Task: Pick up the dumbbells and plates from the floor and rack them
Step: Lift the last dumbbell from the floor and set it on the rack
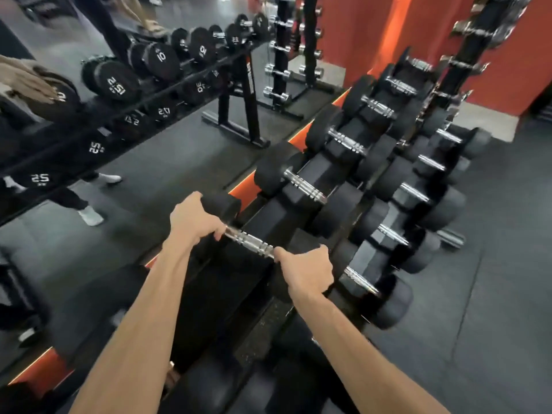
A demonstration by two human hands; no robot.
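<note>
Our left grip (194, 222) and right grip (307, 271) clasp both ends of the black rubber-headed dumbbell's knurled chrome handle (249, 242) at frame centre; we judge it heavy, rigid.

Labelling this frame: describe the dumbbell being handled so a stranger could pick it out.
Find the tiered dumbbell rack running along the mirrored wall. On its top row, nearest the camera, sits the dumbbell with black ends and a ribbed chrome bar. It alone has the left hand and right hand on it, one at each end.
</note>
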